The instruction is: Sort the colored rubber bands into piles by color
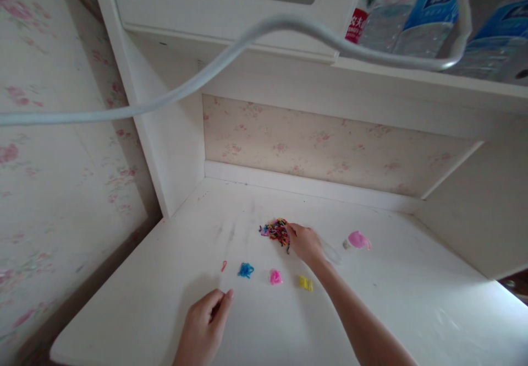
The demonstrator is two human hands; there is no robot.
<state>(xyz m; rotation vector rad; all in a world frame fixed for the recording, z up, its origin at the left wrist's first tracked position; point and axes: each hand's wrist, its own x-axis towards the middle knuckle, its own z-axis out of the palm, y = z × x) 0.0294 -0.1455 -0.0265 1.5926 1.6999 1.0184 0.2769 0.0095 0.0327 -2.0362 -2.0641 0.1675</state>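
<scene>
A tangled pile of small multicoloured rubber bands [277, 230] lies on the white desktop. My right hand [304, 241] reaches to the pile's right edge, its fingers pinched at the bands there; the exact ones between the fingertips are hidden. Nearer me sit a single red rubber band [224, 266], a small heap of blue rubber bands [246, 270], a heap of pink ones [275, 277] and a heap of yellow ones [306, 283]. My left hand [207, 316] is closed in a loose fist in front of the red band, touching none of the heaps. Whatever its fingers may hold is hidden.
Right of my right hand are a clear plastic bag [330, 250], partly hidden, and a pink piece [358, 240] with a whitish end. A white cable [231, 52] crosses high in front. Plastic bottles [433, 11] stand on the upper right shelf.
</scene>
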